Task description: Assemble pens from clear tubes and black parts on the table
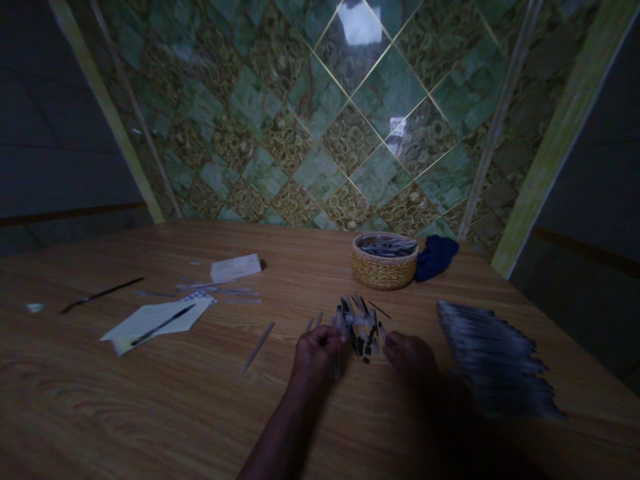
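My left hand is closed in a pinch at the left side of a small heap of pen parts. A pale, thin pen barrel seems to stick out below its fingertips, though dim light blurs it. Across the heap, my right hand is also closed, its fingertips pressed together beside the parts. Whatever it pinches is too small and dark to make out. The heap mixes pale tubes with short black pieces. Left of my left hand, a single pale tube lies on the wooden table.
A round woven basket full of pens stands behind the heap, beside a dark blue cloth. Many dark pens lie in a row at right. Leftward are a white box, loose tubes, paper with a black pen, and a dark stick.
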`<state>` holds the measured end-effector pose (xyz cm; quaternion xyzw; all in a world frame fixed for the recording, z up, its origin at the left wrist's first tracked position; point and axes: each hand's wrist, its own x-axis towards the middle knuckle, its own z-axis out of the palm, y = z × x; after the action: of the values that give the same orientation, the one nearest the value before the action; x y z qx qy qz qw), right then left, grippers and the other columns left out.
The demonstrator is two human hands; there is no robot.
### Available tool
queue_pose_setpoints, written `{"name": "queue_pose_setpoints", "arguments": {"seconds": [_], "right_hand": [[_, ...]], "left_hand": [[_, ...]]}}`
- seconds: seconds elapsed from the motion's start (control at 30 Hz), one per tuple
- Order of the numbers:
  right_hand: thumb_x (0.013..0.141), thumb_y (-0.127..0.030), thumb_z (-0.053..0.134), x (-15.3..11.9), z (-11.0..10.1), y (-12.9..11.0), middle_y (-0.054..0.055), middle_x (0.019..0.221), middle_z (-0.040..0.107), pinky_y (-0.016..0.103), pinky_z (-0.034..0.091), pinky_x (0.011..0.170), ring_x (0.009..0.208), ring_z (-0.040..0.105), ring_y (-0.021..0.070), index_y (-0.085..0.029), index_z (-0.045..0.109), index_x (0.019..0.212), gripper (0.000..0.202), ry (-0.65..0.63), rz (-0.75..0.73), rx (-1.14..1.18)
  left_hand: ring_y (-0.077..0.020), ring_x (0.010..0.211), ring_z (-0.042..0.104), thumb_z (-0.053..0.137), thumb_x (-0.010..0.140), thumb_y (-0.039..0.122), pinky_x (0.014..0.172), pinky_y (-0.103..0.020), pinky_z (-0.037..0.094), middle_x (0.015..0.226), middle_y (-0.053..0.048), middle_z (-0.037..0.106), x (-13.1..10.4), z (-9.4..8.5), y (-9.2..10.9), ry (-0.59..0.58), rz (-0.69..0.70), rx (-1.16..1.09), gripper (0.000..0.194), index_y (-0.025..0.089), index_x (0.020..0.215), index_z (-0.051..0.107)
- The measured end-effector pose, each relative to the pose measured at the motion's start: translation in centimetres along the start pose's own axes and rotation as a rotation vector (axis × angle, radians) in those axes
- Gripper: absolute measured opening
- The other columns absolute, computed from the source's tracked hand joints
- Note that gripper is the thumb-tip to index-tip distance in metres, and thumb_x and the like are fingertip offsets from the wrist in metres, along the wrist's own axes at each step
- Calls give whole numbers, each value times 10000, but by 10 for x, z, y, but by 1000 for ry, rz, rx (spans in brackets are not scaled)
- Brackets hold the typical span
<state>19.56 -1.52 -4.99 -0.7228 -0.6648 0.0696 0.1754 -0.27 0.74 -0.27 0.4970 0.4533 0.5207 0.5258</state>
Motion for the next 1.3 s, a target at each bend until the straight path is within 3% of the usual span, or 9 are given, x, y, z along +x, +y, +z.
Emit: {"name": "queue_pose_setpoints", "arguments": {"seconds": [0.23,0.5,0.6,0.67,0.8,0.87,1.1,1.3], "right_hand": [[840,-356,479,-8,-8,-15,142,888,701,311,419,646,840,653,273,-186,651,946,264,-108,-26,-255],[858,-298,445,-11,-6,-18,142,863,695,293,426,646,794,658,244,-172,645,906,242,-82,-14,-260],[823,-284,487,-9,-2,-19,94,799,692,261,412,619,741,645,207,-182,616,840,166,-2,-8,-70],[790,-290,509,-7,5,-21,39,694,661,230,401,574,662,619,165,-195,560,733,122,34,5,219],[721,-413,519,-6,23,-30,-48,519,544,204,312,380,368,455,93,-217,436,672,218,-107,96,927],[681,-447,541,-8,28,-36,-59,516,543,198,278,348,318,416,75,-216,426,685,258,-156,79,1122],[675,-384,585,-17,34,-47,-64,526,555,186,315,351,344,483,79,-203,453,688,225,-158,6,1198],[670,-362,567,-18,38,-51,-69,515,543,187,320,345,336,449,73,-208,444,680,197,-96,24,1217]], "left_hand": [[-79,421,427,718,518,257,426,-206,325,451,76,479,0,0,0,-7,-16,-37,193,151,550,559],[-76,390,421,751,519,265,408,-199,323,432,73,472,2,2,-7,1,-46,-166,247,156,534,530],[-77,420,442,772,490,237,422,-193,338,454,50,509,3,0,-3,31,-26,-198,228,136,530,572],[-74,437,450,781,478,218,432,-186,342,471,38,530,3,-2,2,57,-14,-217,213,123,543,602],[-77,467,492,787,523,227,465,-179,372,513,22,577,1,-6,8,61,-17,-274,199,124,605,638],[-77,472,506,784,557,239,459,-173,368,532,15,595,1,-9,8,57,-26,-284,197,128,653,653],[-65,444,497,774,616,268,414,-151,332,522,23,578,1,-12,2,53,-36,-287,201,134,695,646],[-58,426,477,784,577,233,411,-149,327,485,29,562,-3,-4,4,-7,-44,-361,196,130,632,627]]}}
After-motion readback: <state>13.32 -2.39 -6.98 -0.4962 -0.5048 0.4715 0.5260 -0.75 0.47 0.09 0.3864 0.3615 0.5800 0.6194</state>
